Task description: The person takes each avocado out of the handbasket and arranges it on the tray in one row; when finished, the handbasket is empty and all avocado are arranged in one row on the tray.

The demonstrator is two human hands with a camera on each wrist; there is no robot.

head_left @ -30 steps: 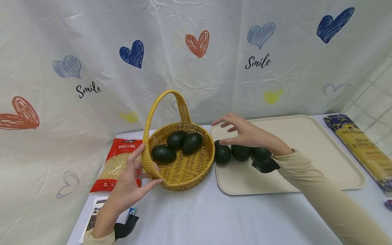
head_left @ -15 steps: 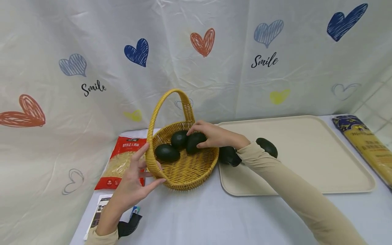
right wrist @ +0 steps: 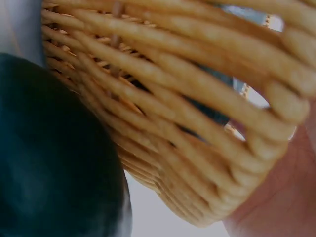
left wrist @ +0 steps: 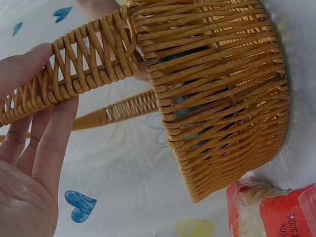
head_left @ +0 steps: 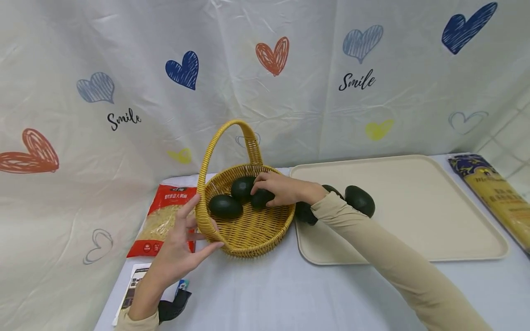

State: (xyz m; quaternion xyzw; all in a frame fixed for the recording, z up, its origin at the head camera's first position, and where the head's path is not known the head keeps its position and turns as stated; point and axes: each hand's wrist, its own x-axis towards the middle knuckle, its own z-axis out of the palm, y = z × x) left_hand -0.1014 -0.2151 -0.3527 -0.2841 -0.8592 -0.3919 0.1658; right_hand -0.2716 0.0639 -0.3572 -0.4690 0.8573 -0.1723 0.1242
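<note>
A yellow woven basket [head_left: 252,250] with a tall handle [head_left: 207,156] stands on the table. My left hand [head_left: 178,250] holds the handle near its base; in the left wrist view the thumb lies on one side and the fingers on the other. Reaching over the right rim, my right hand [head_left: 283,188] grips a dark green avocado [head_left: 261,199] inside the basket. Two other avocados, one at the left [head_left: 225,206] and one behind [head_left: 241,188], lie beside it. In the right wrist view, a large avocado [right wrist: 54,153] outside the basket wall fills the left.
A beige tray [head_left: 414,220] right of the basket bears more avocados [head_left: 360,201], partly hidden by my right arm. A red pasta bag [head_left: 165,216] lies left of the basket, above a printed card [head_left: 132,285]. A yellow pasta packet [head_left: 490,197] lies at far right.
My right hand has moved left from above the tray into the basket and taken hold of the right-hand avocado there. The left hand stays on the handle. The head view has shifted slightly.
</note>
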